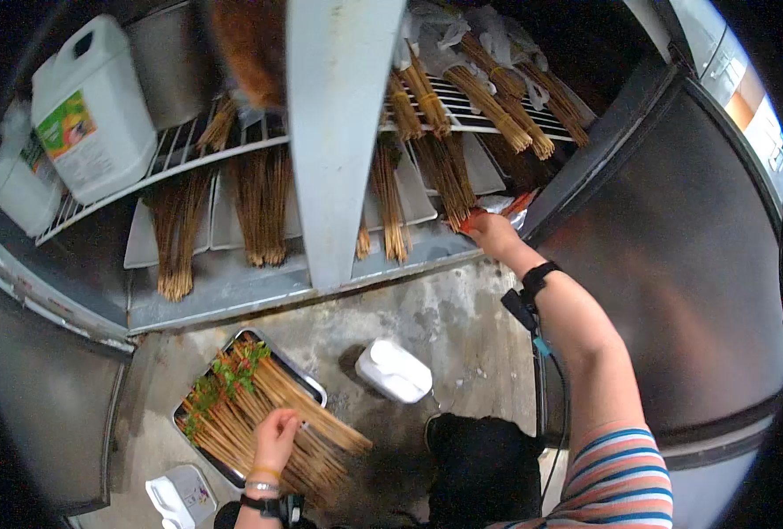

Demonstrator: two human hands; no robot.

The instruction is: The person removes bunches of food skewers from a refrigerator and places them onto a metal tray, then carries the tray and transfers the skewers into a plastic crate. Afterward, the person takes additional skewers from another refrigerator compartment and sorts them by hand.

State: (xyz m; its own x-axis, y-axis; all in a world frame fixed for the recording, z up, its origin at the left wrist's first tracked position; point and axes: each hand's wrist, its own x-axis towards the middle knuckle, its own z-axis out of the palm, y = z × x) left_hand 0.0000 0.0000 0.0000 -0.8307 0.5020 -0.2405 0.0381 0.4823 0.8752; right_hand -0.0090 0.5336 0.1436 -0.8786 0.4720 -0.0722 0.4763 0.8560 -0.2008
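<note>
Reaching low into the cabinet [224, 295], the right hand [492, 233] needs a light touch; its fingers meet a red wrapper [471, 220] beside bundled skewers [447, 181] — grip unclear. The left hand [277, 434], fingers narrow, hold unclear, should rest gently over the skewers in the floor's metal tray [323, 394].

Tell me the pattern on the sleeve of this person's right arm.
Striped blue, white and pinkish-orange, on the sleeve; clearest in the head view.

Central post [343, 132] between open shelves [175, 152]
</note>
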